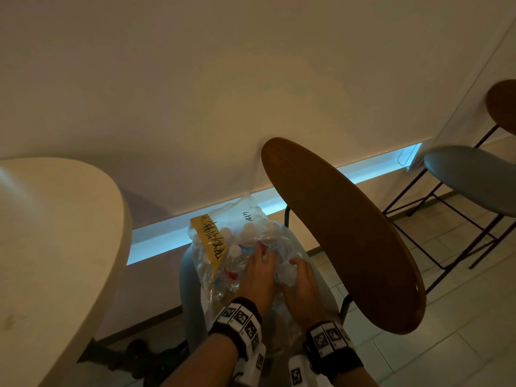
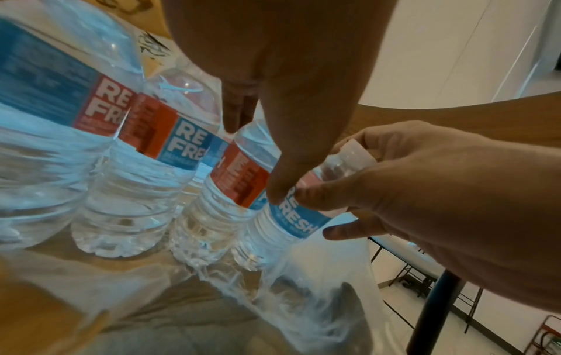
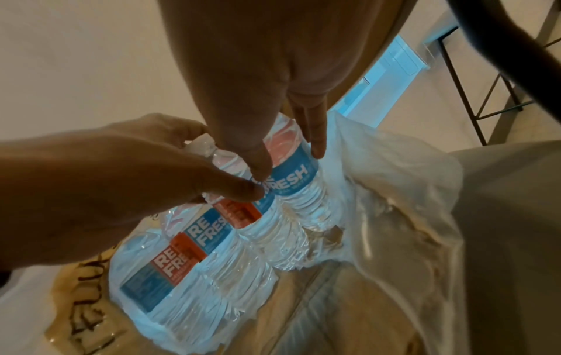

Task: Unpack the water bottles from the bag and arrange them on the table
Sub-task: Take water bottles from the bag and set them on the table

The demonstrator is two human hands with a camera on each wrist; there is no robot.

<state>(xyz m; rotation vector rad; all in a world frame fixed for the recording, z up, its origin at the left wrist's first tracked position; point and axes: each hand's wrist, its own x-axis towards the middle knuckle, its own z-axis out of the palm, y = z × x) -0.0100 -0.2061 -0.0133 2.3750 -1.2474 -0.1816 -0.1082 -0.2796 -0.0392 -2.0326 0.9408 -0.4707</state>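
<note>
1. we saw every water bottle (image 2: 145, 153) inside the clear bag (image 1: 223, 247) on the chair seat (image 1: 190, 289).
2. our right hand (image 1: 301, 286) curled round one bottle (image 3: 300, 173); our left hand (image 1: 257, 277) pinched its neighbour (image 3: 261, 216).
3. the table (image 1: 55, 233), at left, held none in view; all unpacking remained.

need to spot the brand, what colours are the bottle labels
Blue and red with white lettering on the bottle labels; clearest in the left wrist view.

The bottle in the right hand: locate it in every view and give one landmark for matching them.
Head: low centre, the bottle sits under the right hand, inside the bag.
Left wrist: right of centre, last bottle in the row.
Right wrist: centre, label reading FRESH.
Shared landmark: the left hand, gripping the neighbouring bottle, shows in all three.
</note>
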